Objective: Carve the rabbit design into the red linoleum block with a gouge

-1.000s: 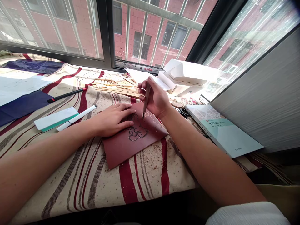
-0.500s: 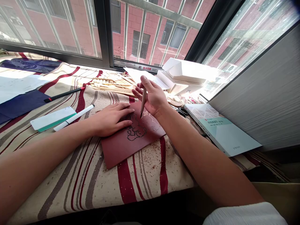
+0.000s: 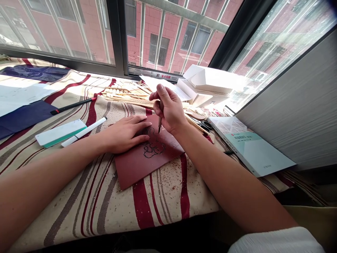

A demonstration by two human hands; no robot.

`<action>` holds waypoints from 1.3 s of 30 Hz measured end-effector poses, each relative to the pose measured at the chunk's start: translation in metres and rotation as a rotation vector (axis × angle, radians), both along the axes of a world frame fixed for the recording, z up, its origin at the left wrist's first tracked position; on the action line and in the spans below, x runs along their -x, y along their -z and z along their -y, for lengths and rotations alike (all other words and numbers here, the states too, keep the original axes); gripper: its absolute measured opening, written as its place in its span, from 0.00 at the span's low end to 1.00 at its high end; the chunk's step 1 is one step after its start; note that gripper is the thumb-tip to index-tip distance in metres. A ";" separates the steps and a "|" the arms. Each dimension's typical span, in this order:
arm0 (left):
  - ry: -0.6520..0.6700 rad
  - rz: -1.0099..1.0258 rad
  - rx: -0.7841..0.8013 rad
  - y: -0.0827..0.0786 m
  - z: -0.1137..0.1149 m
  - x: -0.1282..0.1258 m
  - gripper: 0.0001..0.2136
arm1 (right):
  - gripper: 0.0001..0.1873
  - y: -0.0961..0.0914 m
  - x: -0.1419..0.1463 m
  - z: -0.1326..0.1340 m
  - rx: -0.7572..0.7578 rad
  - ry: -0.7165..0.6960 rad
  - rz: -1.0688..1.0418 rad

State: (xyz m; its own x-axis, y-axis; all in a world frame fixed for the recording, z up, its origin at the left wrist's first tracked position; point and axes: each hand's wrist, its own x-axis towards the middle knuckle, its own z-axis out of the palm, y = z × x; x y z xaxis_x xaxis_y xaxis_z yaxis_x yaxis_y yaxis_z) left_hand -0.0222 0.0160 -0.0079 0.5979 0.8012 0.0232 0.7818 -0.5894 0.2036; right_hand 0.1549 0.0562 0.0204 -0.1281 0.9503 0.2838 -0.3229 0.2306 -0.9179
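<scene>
A reddish-brown linoleum sheet point(image 3: 139, 168) lies at an angle on the striped cloth, with a dark carved design point(image 3: 154, 149) cut into it. My left hand point(image 3: 123, 135) rests flat on the sheet's upper left, holding nothing. My right hand point(image 3: 168, 109) grips a wooden-handled carving tool point(image 3: 160, 121), its metal tip touching the sheet just above the design. Fingers hide most of the handle. Reddish shavings point(image 3: 168, 182) are scattered over the cloth point(image 3: 105, 211) around the sheet.
To the left lie a white marker point(image 3: 84, 131), a black pen point(image 3: 72, 106), a white-and-green card point(image 3: 59, 133) and dark blue paper point(image 3: 25, 117). Wooden sticks point(image 3: 126, 96), a white cardboard box point(image 3: 210, 84), scissors point(image 3: 204, 125) and a book point(image 3: 250, 146) lie beyond and right, below a window frame point(image 3: 119, 35).
My right hand has curled further over the carving tool, hiding more of the handle, and its tip stays at the sheet. My left hand has barely moved.
</scene>
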 end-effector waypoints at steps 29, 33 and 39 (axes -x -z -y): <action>-0.015 -0.052 0.006 -0.004 0.002 -0.003 0.35 | 0.29 -0.009 -0.021 -0.014 0.274 -0.080 -0.146; -0.018 -0.092 -0.049 -0.003 0.003 -0.002 0.34 | 0.28 -0.013 -0.018 -0.005 0.211 -0.126 -0.106; -0.101 -0.146 -0.004 -0.005 0.010 -0.006 0.34 | 0.29 -0.013 -0.019 -0.005 0.199 -0.164 -0.066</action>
State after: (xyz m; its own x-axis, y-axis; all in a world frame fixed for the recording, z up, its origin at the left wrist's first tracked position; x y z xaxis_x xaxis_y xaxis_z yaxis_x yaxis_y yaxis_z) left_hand -0.0160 0.0055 -0.0033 0.5112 0.8577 -0.0549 0.8584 -0.5065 0.0813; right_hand 0.1742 0.0610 0.0337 -0.2728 0.9562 0.1066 -0.4020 -0.0126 -0.9156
